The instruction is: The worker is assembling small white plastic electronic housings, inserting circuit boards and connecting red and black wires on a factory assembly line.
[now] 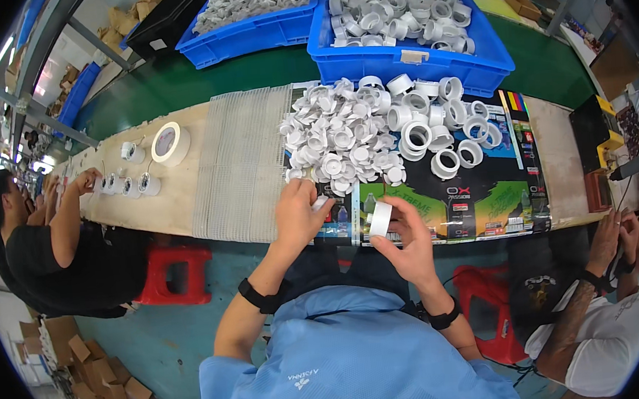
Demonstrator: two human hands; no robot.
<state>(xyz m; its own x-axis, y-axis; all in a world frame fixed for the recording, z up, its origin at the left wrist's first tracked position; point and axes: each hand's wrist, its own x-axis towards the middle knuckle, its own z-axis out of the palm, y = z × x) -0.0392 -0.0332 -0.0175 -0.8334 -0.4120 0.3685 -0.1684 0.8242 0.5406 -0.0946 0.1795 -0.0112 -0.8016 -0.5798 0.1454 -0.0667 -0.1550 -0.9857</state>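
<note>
While my right hand (407, 241) pinches a smooth white plastic ring (380, 218) above the table (160, 202) edge, my left hand (301, 209) closes its fingers on a small ribbed white cap (320, 202) beside the heaped caps (337, 141).

White ring (380, 218) in right hand (409, 245): smooth plastic, slight sheen
Heaped caps (337, 141) and rings (441, 116): same white moulded plastic, semi-gloss
Blue crates (406, 59): hard plastic, glossy
Printed sheet (487, 207) under heap: glossy cardboard
Ribbed mat (244, 164): pale grey, corrugated, matt
Bench top (168, 201): bare wood, matt
Red stool (174, 277): shiny plastic
Shirt (349, 364): light blue cloth, matt
</note>
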